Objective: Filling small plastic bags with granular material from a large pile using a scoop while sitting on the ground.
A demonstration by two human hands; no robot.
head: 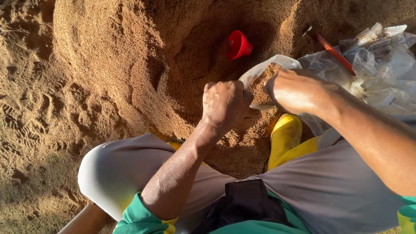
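Note:
My left hand [225,103] grips the near edge of a small clear plastic bag [266,68] filled with brown sawdust. Across from it, my right hand [298,90] holds the bag's other side, its fingers curled over the rim. The bag's mouth stands open between the two hands, with sawdust showing inside. It sits just above the big sawdust heap [126,57], in front of my knees. A red funnel [238,44] lies on its side in a hollow of the heap, just beyond the bag.
A pile of clear plastic bags [388,68] lies at the right, with a red-handled tool [330,50] resting on it. My yellow boot [285,137] is planted in the sawdust below the bag. Footprints mark the loose ground at the left.

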